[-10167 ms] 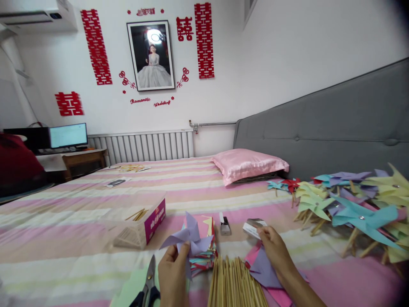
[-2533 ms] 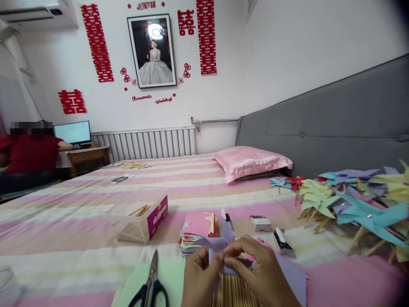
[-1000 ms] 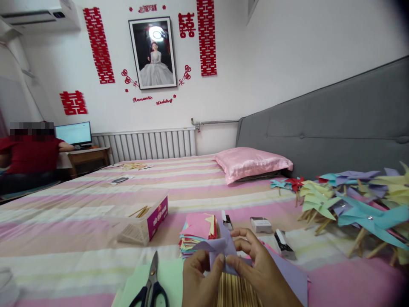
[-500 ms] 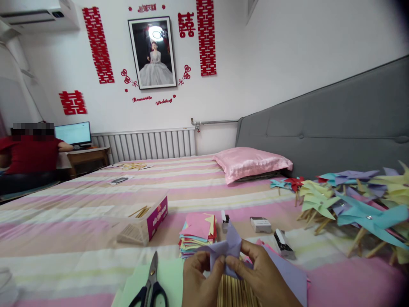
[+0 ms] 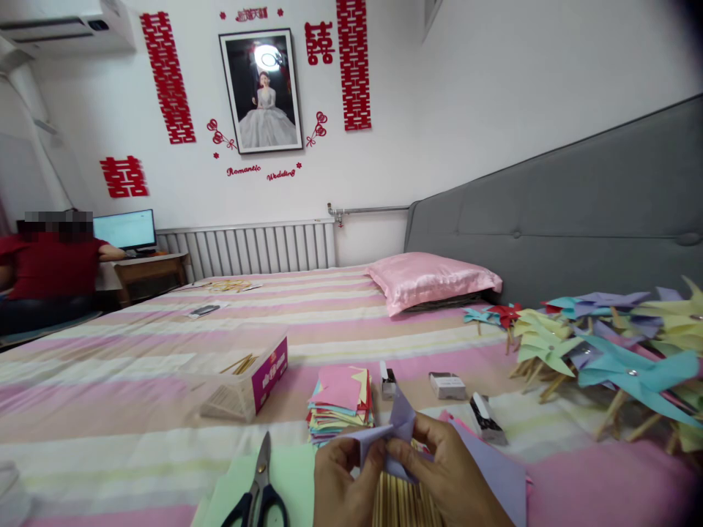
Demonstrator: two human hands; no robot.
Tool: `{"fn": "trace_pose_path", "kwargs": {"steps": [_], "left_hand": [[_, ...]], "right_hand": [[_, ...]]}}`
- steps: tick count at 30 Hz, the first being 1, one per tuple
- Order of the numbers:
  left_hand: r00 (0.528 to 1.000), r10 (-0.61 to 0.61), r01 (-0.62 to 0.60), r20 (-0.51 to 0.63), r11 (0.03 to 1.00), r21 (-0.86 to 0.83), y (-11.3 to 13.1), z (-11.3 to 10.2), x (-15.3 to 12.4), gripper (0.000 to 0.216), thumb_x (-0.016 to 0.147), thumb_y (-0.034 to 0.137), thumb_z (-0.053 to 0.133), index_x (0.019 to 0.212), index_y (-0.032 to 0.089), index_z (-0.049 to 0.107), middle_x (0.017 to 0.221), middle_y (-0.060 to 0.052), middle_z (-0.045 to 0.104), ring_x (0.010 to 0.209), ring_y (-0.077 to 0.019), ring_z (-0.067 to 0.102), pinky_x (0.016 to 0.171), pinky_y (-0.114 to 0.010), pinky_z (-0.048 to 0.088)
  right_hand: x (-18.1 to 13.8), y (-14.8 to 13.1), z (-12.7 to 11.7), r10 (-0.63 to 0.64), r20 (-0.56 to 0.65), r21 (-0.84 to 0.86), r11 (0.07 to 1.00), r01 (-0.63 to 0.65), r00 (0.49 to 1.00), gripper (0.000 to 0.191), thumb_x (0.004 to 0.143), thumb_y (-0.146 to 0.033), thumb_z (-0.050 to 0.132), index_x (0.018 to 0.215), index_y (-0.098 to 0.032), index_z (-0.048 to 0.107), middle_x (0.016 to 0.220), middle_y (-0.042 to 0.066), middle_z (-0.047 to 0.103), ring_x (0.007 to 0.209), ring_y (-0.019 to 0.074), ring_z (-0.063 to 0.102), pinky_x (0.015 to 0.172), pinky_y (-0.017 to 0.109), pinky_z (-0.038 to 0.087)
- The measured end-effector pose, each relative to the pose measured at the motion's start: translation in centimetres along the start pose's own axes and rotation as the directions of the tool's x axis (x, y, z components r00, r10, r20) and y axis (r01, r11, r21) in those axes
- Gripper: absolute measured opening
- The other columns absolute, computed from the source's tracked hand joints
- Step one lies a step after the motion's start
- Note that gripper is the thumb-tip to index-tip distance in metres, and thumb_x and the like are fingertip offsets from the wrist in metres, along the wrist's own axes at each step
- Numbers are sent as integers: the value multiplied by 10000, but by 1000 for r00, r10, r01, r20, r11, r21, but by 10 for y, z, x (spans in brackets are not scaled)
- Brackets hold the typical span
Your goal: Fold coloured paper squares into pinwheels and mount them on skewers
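A lilac paper pinwheel (image 5: 403,419), partly folded, is pinched between both hands near the bottom centre. My left hand (image 5: 347,476) grips its left side, thumb near the middle. On the right side, my right hand (image 5: 447,465) closes on the paper, its thumb also pressed toward the centre. Any pin at the middle is hidden by the thumbs. Below the hands lies a bundle of thin wooden sticks (image 5: 403,505). Just beyond them sits a stack of coloured paper squares (image 5: 339,399). Scissors (image 5: 261,487) rest on green paper (image 5: 299,468) to the left.
Finished pinwheels (image 5: 631,373) crowd the right side. Small boxes (image 5: 447,385) and a clear box with a purple label (image 5: 269,373) stand on the striped bed. A pink pillow (image 5: 433,278) lies farther back. A person in red (image 5: 52,267) sits at a desk on the left.
The lilac paper has tilted slightly between my fingers, and its upper flap leans a little further right. Both hands keep their hold in nearly the same place.
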State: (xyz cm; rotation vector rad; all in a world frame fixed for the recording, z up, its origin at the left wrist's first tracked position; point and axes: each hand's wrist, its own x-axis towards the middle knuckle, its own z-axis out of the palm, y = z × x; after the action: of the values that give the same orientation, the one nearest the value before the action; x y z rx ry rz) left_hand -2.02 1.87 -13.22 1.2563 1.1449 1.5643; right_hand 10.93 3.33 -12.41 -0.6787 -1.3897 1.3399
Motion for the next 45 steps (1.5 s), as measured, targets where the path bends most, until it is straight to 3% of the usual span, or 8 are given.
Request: {"fn": "trace_pose_path", "kwargs": {"steps": [15,33,45], "left_hand": [[1000,0,0,-3,1000,-27,2,2,-2,321,595,396,732,498,106,633,476,-41,601,487,-144,518,476,-219,394],[1000,-9,9,4,999,-47,2,4,-2,289,601,373,732,538,110,632,484,-22,587,468,-129,498,479,-217,378],[998,-7,9,67,999,-43,-3,3,-1,289,646,382,694,678,95,695,621,-89,674,583,-185,579,579,-265,462]], "right_hand": [[0,-2,1,7,7,29,1000,-7,1000,351,741,-356,640,1036,-168,655,968,78,698,948,267,603,845,372,456],[1,-5,0,-4,10,-14,1000,4,1000,332,764,-321,621,1050,-156,647,954,86,701,885,246,617,828,364,454],[0,-4,0,18,-2,-8,1000,-18,1000,343,752,-373,623,1013,-155,661,945,88,703,911,261,614,833,373,457]]}}
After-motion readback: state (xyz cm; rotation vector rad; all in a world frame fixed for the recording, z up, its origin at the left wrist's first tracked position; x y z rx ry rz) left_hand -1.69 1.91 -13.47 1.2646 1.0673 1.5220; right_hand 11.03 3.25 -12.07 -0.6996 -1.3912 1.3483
